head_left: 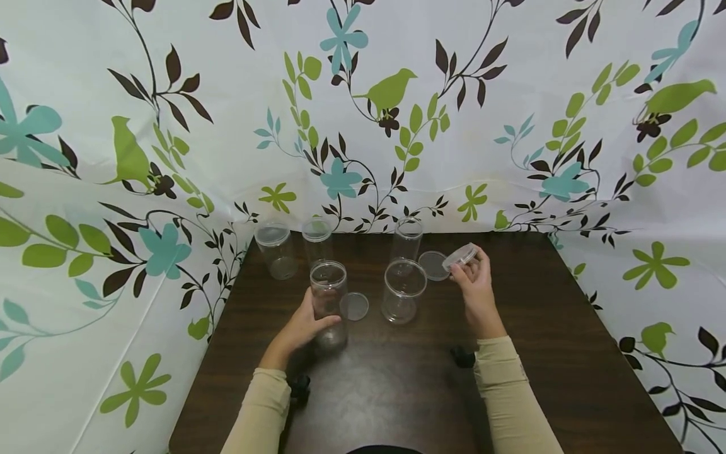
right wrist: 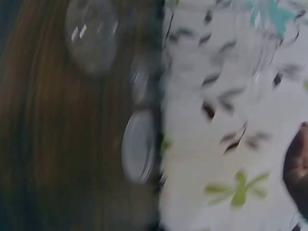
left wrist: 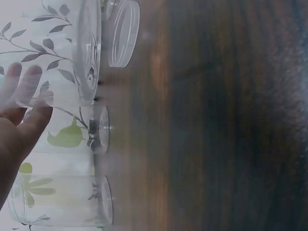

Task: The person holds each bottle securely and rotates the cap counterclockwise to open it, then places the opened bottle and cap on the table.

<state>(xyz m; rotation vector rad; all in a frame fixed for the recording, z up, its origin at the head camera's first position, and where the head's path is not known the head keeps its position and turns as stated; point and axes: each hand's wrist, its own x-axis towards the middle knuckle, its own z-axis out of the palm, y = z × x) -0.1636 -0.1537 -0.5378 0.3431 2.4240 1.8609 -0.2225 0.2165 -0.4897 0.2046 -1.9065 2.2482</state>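
My left hand (head_left: 300, 325) grips a clear, open-topped jar (head_left: 329, 296) by its side, toward the front left of the jars. In the left wrist view that jar (left wrist: 62, 53) stands off the table, its base toward the wood. Raised over the table's right side, my right hand (head_left: 478, 290) pinches a clear round lid (head_left: 460, 256) between thumb and fingers. A second lid (head_left: 433, 265) lies flat just left of that hand. Another lid (head_left: 355, 306) rests beside the held jar. Only part of the right hand (right wrist: 297, 168) shows in the right wrist view, which is blurred.
A wide jar without a lid (head_left: 404, 296) stands between the hands, with a slimmer jar (head_left: 407, 236) behind it. At the back left are a lidded jar (head_left: 276, 255) and a narrower jar (head_left: 317, 243). A patterned curtain (head_left: 363, 126) hangs behind the dark wooden table (head_left: 391, 378).
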